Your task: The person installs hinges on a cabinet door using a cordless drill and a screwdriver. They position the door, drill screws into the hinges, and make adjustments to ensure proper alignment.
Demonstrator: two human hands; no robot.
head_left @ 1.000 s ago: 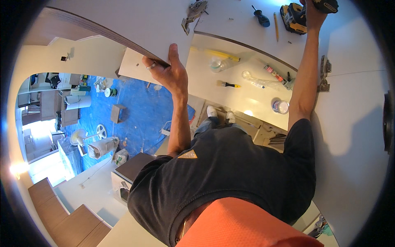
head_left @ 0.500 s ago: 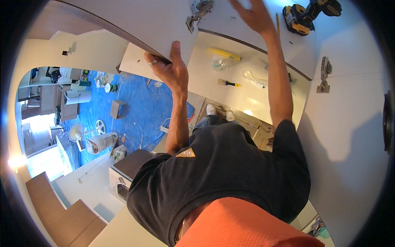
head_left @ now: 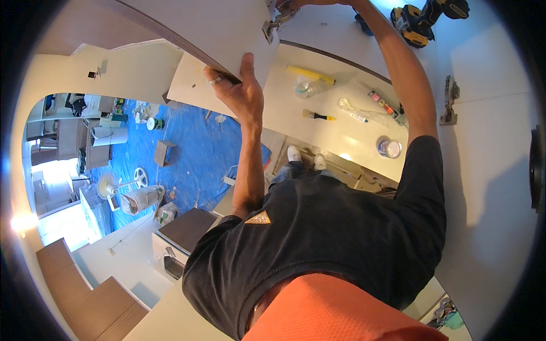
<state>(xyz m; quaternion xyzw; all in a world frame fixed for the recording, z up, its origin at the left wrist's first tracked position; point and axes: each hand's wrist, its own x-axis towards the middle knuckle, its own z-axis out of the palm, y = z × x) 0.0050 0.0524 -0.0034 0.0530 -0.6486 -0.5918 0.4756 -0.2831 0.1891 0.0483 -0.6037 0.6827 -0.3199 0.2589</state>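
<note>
gripping the edge of the white door panel [head_left: 222, 31] at the upper left with the left hand [head_left: 244, 99], pressing the thumb on the face and curling the fingers under. reaching with the right hand [head_left: 304, 3] to the metal hinge [head_left: 269, 31] on that panel; being too cut off by the top border to tell whether closed on it. standing before a pale lower surface [head_left: 341, 136] bearing a paintbrush [head_left: 318, 115] and a round tin [head_left: 389, 149].
</note>
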